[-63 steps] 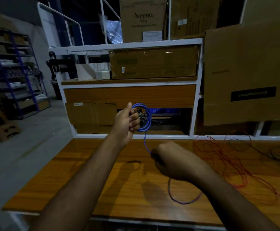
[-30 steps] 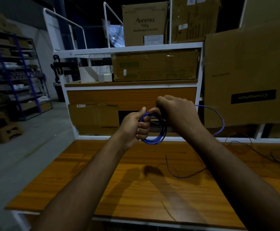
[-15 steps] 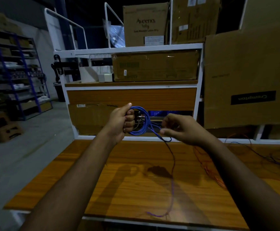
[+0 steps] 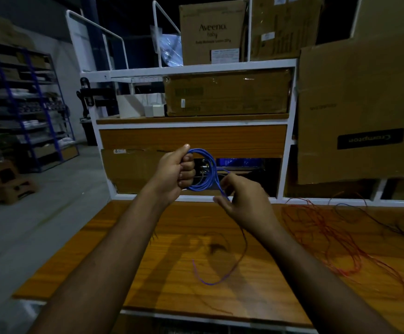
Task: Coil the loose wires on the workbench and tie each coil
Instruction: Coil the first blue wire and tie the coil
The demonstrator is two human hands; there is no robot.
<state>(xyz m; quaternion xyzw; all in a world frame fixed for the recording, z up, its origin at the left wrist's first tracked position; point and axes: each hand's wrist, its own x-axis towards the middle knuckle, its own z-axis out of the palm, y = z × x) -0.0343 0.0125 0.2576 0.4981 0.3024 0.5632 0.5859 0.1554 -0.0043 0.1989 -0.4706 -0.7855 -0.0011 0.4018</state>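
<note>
The left hand [image 4: 174, 175] held the blue wire coil [image 4: 204, 169] above the far edge of the tabletop [image 4: 148, 273], its grip closed round the loops. The right hand [image 4: 246, 201], just right of the coil, pinched the wire's free length, whose tail [image 4: 216, 278] lay curved on the tabletop. Loose red wires [image 4: 328, 237] lay on the tabletop, right of the coil.
</note>
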